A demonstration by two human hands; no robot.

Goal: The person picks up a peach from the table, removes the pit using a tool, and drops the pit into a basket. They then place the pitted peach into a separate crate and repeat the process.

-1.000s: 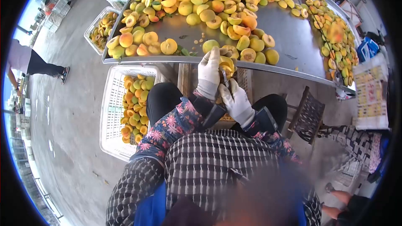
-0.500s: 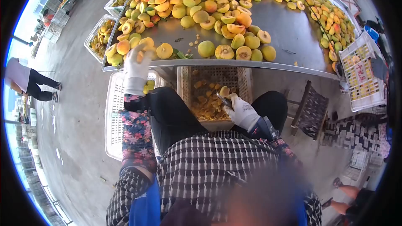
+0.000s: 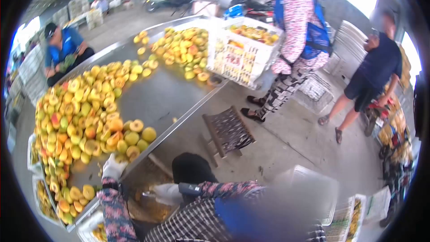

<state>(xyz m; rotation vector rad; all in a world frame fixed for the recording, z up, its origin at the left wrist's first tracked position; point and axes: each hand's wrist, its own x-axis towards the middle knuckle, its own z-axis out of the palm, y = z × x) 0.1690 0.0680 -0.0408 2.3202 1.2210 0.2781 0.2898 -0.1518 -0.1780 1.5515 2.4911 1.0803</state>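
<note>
My left hand (image 3: 114, 166), in a white glove, is at the near rim of the metal table (image 3: 163, 133), its fingertips right beside the yellow peaches (image 3: 133, 138). Its fingers are blurred, so I cannot tell whether they grip a fruit. Below the table edge, my right hand (image 3: 166, 194), also gloved, is closed around a metal-tipped hand tool (image 3: 147, 193). The tool's tip points left over the crate (image 3: 156, 215) between my knees, where fruit scraps lie. Whole and halved peaches (image 3: 83, 112) are heaped across the table's left side.
A person (image 3: 298, 31) in a blue vest holds a white crate (image 3: 244, 65) of peaches at the table's far corner. A stool (image 3: 229, 130) stands to the right. Another person (image 3: 376, 67) stands farther right, and a third (image 3: 67, 51) sits across the table.
The view has swung to the right, bringing the people and the peach crate into sight. My left hand has shifted along the table rim toward the whole peaches. My right hand still holds the tool.
</note>
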